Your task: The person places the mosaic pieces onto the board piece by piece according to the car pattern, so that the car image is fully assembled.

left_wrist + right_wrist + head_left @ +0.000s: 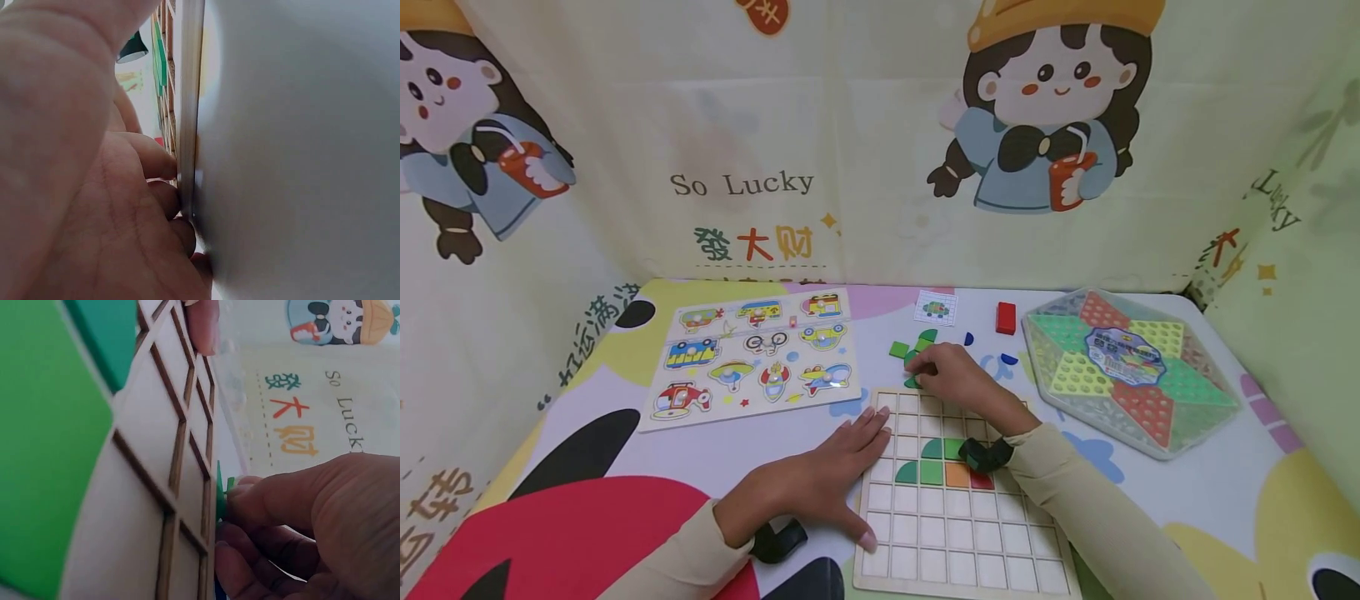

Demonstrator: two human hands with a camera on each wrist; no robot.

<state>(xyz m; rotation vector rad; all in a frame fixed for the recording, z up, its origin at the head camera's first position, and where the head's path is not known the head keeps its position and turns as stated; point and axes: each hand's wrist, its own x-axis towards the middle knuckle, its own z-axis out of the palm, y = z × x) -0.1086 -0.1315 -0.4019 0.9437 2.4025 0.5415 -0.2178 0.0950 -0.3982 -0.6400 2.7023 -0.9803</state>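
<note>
A wooden grid board [910, 533] lies in front of me with several coloured pieces set in its cells: dark green rounded ones [907, 472], light green squares [931, 472], an orange square [957, 475] and a red piece [981, 480]. My left hand [827, 471] rests at the board's left edge, fingers and thumb spread; its fingertips touch that edge in the left wrist view. Beyond the far edge, my right hand [962, 383] pinches a dark green piece [221, 494], partly hidden by the fingers. Loose green pieces [899, 350] lie beside this hand.
Blue half-round pieces [1009, 359], a red block [1006, 317] and a small pattern card [936, 307] lie farther back. A vehicle picture puzzle [793, 354] is at the left. On the right sits a hexagonal game board [1060, 333] with coloured triangles.
</note>
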